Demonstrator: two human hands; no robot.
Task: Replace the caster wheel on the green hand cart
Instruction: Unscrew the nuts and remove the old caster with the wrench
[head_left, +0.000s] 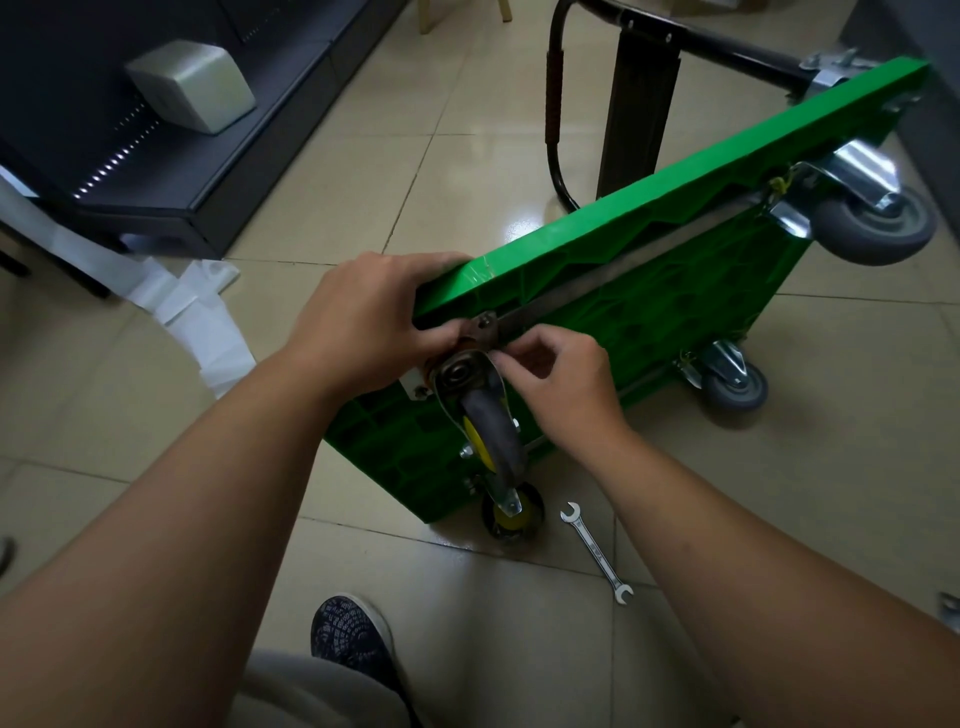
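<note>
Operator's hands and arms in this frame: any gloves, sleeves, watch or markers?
Left hand and right hand: no gloves, and no rings visible. Forearms are uncovered to the frame edge: no sleeves, watch, wristbands, markers or cables in view.

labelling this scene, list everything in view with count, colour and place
green plastic hand cart: 1, green, on its side on the floor
yellow-hubbed grey caster wheels: 2, grey-yellow, cart's near end, one high, one low
grey rubber casters in silver brackets: 2, grey, cart's far end
silver open-ended wrench: 1, silver, floor by the low yellow-hubbed wheel
black tubular handle: 1, black, beyond the cart
dark shelf unit: 1, black, upper left
pale grey box: 1, grey, on the shelf unit
white crumpled sheet: 1, white, floor, left
dark patterned shoe: 1, dark, bottom centre
left grip: 1, holds cart's near corner
right grip: 1, pinches at the high caster's plate
</note>
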